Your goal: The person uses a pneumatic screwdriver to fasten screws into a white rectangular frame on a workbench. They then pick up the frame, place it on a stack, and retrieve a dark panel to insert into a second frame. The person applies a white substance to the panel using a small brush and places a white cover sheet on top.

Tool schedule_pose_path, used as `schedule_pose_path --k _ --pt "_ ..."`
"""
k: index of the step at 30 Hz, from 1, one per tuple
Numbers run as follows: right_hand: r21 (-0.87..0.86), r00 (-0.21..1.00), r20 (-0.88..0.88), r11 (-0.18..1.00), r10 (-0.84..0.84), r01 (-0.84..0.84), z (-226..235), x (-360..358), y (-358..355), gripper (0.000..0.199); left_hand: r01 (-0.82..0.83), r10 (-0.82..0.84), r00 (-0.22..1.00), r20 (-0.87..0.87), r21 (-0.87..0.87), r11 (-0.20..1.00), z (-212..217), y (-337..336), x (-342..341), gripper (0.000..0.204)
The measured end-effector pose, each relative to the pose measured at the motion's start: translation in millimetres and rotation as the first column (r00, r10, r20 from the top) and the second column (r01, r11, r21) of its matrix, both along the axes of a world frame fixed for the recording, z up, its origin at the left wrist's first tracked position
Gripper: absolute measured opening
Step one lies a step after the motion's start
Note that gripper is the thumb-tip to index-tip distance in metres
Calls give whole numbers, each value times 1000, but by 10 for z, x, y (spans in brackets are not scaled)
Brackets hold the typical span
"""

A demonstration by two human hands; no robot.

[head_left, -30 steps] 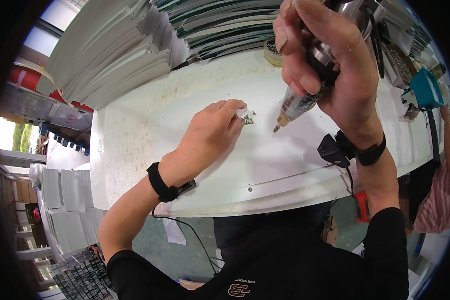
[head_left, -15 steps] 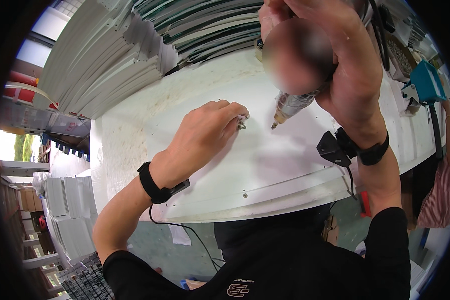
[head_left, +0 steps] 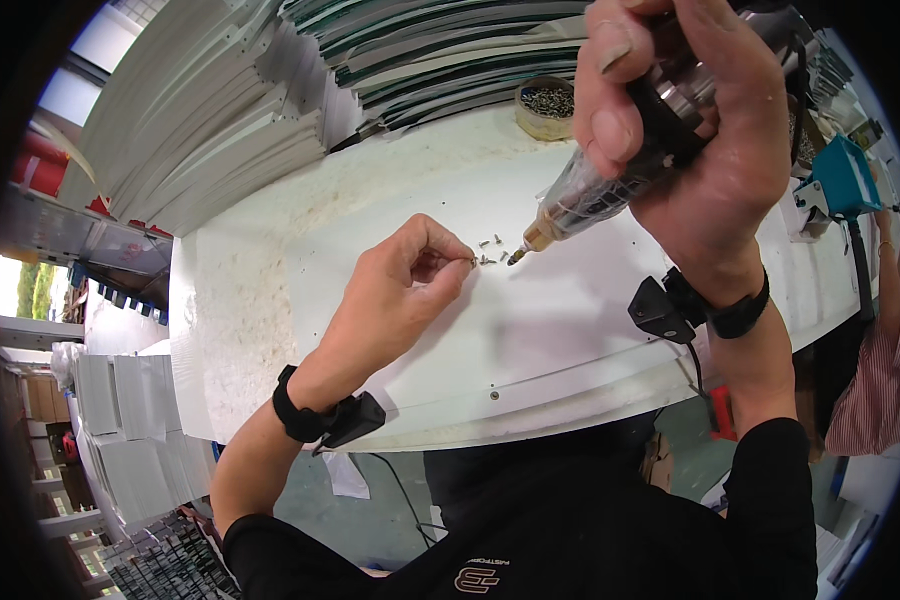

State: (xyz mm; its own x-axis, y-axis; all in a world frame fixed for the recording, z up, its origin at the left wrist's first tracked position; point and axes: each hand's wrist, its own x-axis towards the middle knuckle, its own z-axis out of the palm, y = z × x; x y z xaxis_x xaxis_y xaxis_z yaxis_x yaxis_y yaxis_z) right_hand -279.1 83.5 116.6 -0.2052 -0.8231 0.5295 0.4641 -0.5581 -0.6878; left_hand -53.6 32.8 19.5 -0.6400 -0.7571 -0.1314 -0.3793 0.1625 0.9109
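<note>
My left hand (head_left: 395, 290) is closed in a pinch over a white panel (head_left: 420, 370), with a small screw (head_left: 475, 262) at its fingertips. Several loose screws (head_left: 498, 239) lie on the panel just beyond those fingers. My right hand (head_left: 710, 170) is wrapped round a power screwdriver (head_left: 595, 195) whose body has clear plastic film around it. The screwdriver slants down to the left, and its bit (head_left: 515, 258) is close to the loose screws. Whether the bit touches the panel I cannot tell.
A round tub of screws (head_left: 547, 105) stands behind the panel. Stacked white sheets (head_left: 210, 110) and dark-edged panels (head_left: 440, 50) fill the back. A teal tool (head_left: 845, 175) is at the right edge of the table. Another person's striped clothing (head_left: 875, 400) shows at far right.
Several screws now lie loose on the panel where my left hand was; that hand has drawn slightly left. My right hand has brought the screwdriver's bit left toward them. The tub is now uncovered.
</note>
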Motion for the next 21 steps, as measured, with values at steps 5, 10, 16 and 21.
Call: schedule_pose_path --k 5,10,16,21 --pt "-113 996 -85 993 -41 31 102 260 -95 42 38 116 905 -410 347 937 -192 123 336 14" --pt "-148 996 71 988 58 -47 5 518 -290 36 36 230 837 -497 470 882 -263 199 576 17" --pt "-205 991 3 970 136 -133 39 717 -416 32 70 241 802 -546 487 871 -318 233 717 16" --pt "-268 984 -118 950 130 -158 5 775 -477 30 72 248 789 -562 487 871 -328 217 782 17"
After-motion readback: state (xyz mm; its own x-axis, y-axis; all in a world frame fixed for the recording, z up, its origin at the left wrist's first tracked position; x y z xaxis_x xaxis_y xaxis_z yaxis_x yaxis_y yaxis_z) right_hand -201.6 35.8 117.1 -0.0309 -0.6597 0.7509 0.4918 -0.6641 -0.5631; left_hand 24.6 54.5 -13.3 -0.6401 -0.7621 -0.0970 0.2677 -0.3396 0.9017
